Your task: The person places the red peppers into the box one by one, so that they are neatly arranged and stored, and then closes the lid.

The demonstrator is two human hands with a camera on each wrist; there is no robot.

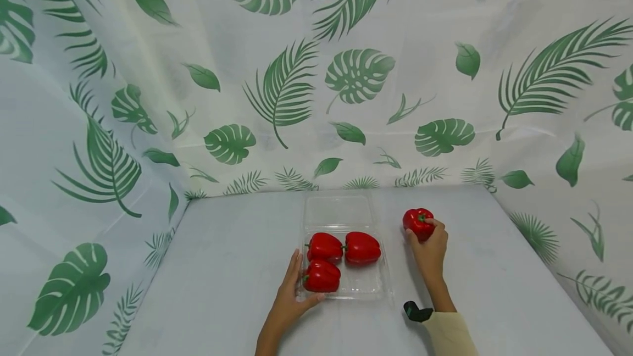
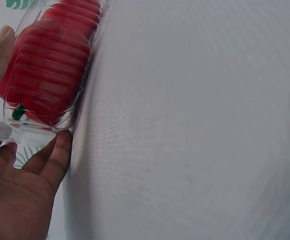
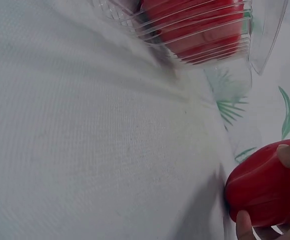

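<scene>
In the head view a clear plastic clamshell box [image 1: 363, 284] lies with its lid folded back. Three red bell peppers are inside: one at the back left [image 1: 325, 248], one at the back right [image 1: 362, 248] and one at the front left [image 1: 322, 276]. The left hand [image 1: 289, 301] rests against the box's left side, fingers along the wall and thumb at the front edge. To the right of the box, the right hand [image 1: 431, 249] grips a fourth red bell pepper [image 1: 417, 223] by its sides. The right wrist view shows fingertips on this pepper [image 3: 265, 185].
The box's raised lid [image 1: 338, 210] lies toward the back. A pale cloth covers the table [image 1: 222, 268], with leaf-patterned curtains [image 1: 296, 98] behind and at both sides. A dark strap piece [image 1: 417, 312] shows at the right wrist.
</scene>
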